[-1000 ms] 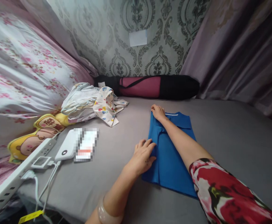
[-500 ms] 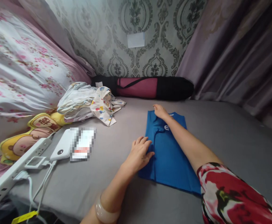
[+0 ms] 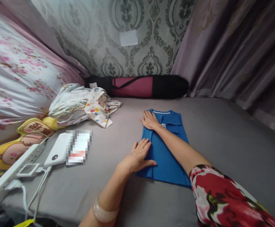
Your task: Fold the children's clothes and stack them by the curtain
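Observation:
A blue shirt (image 3: 169, 160) lies on the grey bed sheet, its sides folded inward, with a white strip at the neckline and part of a white print showing. My right hand (image 3: 151, 120) rests flat on the shirt's upper left corner, fingers spread. Lower down, my left hand (image 3: 140, 156) lies along the left edge with its fingers stretched out and the thumb apart, touching the cloth. My right forearm crosses over the shirt and covers part of its print and right side.
Crumpled pale clothes (image 3: 71, 102) lie at the back left. A black and maroon long bag (image 3: 132, 86) runs along the wall. To the left are a white power bank (image 3: 59, 148), a power strip (image 3: 14, 176) with cables, and a yellow cartoon cushion (image 3: 16, 151).
My right hand has gone from gripping the shirt's top edge to lying flat on its upper left corner. My left hand's fingers have straightened. The view has shifted slightly right.

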Tool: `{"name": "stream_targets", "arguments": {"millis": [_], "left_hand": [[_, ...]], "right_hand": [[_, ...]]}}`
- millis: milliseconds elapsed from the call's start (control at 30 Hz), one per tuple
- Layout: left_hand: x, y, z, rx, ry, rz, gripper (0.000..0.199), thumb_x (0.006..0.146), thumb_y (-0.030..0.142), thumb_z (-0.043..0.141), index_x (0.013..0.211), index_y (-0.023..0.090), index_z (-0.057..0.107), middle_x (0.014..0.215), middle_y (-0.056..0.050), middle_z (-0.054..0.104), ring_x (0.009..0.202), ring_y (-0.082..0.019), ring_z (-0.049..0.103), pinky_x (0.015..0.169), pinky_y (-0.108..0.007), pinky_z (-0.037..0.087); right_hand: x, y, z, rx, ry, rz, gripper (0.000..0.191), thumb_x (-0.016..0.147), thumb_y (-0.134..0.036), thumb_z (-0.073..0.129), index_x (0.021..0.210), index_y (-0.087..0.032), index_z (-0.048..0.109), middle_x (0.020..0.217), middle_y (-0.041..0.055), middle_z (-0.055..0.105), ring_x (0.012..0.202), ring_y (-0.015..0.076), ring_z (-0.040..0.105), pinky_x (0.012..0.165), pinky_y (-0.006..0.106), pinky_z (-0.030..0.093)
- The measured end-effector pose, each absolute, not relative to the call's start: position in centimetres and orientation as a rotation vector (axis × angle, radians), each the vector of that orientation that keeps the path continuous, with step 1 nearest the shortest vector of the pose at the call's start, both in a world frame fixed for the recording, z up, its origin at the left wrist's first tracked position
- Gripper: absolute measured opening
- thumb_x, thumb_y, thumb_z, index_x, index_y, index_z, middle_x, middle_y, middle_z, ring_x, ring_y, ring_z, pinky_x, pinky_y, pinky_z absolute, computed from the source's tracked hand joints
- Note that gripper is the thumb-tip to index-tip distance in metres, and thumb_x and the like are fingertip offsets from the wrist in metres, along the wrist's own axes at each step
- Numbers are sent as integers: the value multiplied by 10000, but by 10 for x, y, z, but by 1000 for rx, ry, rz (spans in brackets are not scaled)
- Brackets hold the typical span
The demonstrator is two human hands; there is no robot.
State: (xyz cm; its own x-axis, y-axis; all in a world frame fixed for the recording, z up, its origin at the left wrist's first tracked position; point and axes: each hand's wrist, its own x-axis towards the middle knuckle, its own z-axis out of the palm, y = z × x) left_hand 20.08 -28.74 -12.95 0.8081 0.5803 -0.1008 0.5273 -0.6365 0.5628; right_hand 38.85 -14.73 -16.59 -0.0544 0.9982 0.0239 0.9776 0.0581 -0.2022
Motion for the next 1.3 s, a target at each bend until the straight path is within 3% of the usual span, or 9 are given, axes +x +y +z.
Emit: {"name": "stream_targets", "arguments": {"millis": [100, 200, 300, 433, 700, 867, 1000, 1300], "left_hand": [[201, -283, -128, 2364, 838, 227, 638, 874, 512, 563, 1399, 176, 424, 1510, -169, 366, 1425, -290, 287, 1163, -550, 173], [201, -275, -126, 2213, 984, 512, 362, 952, 334, 443, 1266, 191, 551, 1314, -116, 596, 1241, -220, 533, 1084, -418, 376], [199, -266, -125, 2023, 1239, 764, 312, 933, 212, 399, 1145, 165, 623, 1139, -102, 686, 1083, -205, 625, 973, -351, 473], [197, -258, -127, 1896, 1382, 926, 329, 901, 144, 362, 1049, 147, 656, 1075, -101, 707, 1047, -206, 640, 963, -364, 479], [196, -253, -137, 1825, 1403, 958, 311, 867, 135, 389, 1021, 161, 658, 1043, -91, 714, 1027, -196, 642, 955, -374, 479], [195, -247, -148, 1794, 1405, 967, 320, 863, 142, 374, 1016, 144, 655, 1020, -104, 712, 992, -190, 652, 924, -354, 494], [194, -243, -155, 1795, 1398, 966, 309, 863, 158, 382, 1012, 141, 653, 1005, -104, 713, 974, -184, 659, 910, -338, 501], [193, -243, -159, 1782, 1391, 982, 258, 865, 233, 450, 1017, 159, 645, 1005, -102, 713, 972, -196, 660, 904, -351, 508]], "right_hand": [[393, -147, -160, -2009, -2153, 320, 637, 982, -421, 215, 1502, -56, 264, 1582, 132, 201, 1464, 244, 122, 1178, 431, 70], [395, -153, -153, -1997, -2072, 342, 625, 988, -401, 174, 1522, -78, 209, 1593, 114, 167, 1469, 234, 96, 1179, 430, 75], [391, -168, -151, -2007, -2052, 227, 645, 986, -412, 199, 1516, -45, 209, 1595, 137, 141, 1471, 253, 61, 1180, 428, 36], [385, -184, -157, -2122, -2069, 283, 717, 978, -487, 206, 1504, 0, 208, 1585, 177, 142, 1468, 271, 73, 1180, 431, 54], [390, -190, -150, -2099, -2086, 432, 698, 981, -476, 189, 1515, -27, 192, 1591, 160, 129, 1469, 262, 71, 1180, 431, 70], [366, -239, -142, -1913, -2215, 362, 708, 971, -502, 199, 1518, -53, 208, 1594, 142, 126, 1472, 252, 47, 1185, 433, 57], [340, -283, -147, -1764, -2379, 432, 744, 971, -520, 173, 1507, -5, 218, 1585, 172, 140, 1472, 262, 37, 1188, 442, 31], [323, -340, -136, -1444, -2487, 642, 713, 971, -517, 273, 1530, -83, 185, 1584, 163, 156, 1469, 265, 79, 1191, 485, 65]]}}
